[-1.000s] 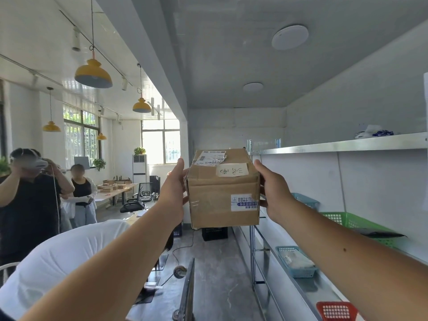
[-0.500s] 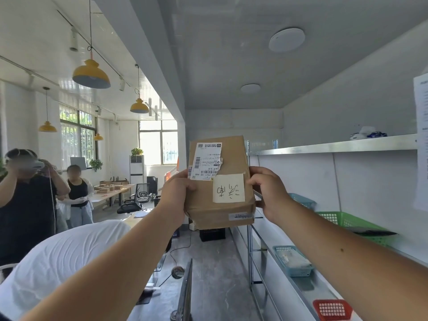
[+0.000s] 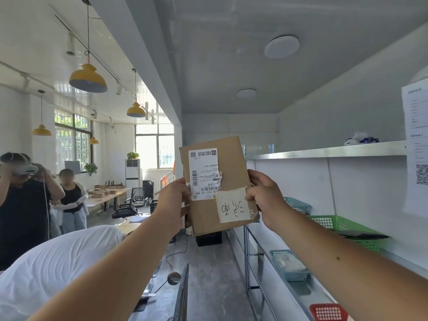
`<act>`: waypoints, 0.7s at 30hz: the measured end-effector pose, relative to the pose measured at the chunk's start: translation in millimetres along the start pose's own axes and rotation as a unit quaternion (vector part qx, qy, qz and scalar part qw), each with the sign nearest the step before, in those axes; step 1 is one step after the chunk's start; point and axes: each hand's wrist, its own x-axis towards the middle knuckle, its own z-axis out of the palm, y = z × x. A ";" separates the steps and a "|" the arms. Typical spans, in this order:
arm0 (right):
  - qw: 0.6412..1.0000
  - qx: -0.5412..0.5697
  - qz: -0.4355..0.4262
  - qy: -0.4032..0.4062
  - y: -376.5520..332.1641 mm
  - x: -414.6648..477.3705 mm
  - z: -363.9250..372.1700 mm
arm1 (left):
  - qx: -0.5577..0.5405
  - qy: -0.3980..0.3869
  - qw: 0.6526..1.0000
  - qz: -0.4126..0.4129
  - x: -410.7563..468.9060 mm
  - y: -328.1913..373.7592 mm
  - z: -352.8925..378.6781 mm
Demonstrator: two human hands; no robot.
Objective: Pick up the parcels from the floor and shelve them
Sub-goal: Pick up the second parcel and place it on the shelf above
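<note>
I hold a brown cardboard parcel (image 3: pixel 231 163) up at chest height in front of me, its labelled face turned toward the camera. A white shipping label and a handwritten paper note are stuck on that face. My left hand (image 3: pixel 172 201) grips the parcel's left edge and my right hand (image 3: pixel 264 196) grips its right edge. The metal shelf unit (image 3: pixel 324 151) runs along the wall to my right, beyond the parcel.
On the shelves sit a green basket (image 3: pixel 347 224), two blue baskets (image 3: pixel 288 266) and a red basket (image 3: pixel 327 312); a small packet (image 3: pixel 360 138) lies on the top shelf. A person in white (image 3: pixel 53 262) bends low at my left. Two people (image 3: pixel 25 205) stand further left. A printed sheet (image 3: pixel 415 147) hangs at right.
The parcel has been tipped so its labelled top now faces me fully, and it has shifted slightly right. Both hands stayed on its sides.
</note>
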 end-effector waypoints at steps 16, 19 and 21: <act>0.999 -0.033 0.016 -0.020 12.3 3.9 6.0 | -0.009 -0.028 0.999 0.040 9.7 -6.7 -12.6; 0.998 -0.039 0.010 -0.038 14.2 4.4 7.3 | -0.021 -0.025 0.999 0.037 14.9 -7.5 -16.7; 0.998 -0.044 0.013 -0.048 15.6 4.2 8.3 | -0.025 -0.027 0.999 0.037 18.5 -9.6 -19.5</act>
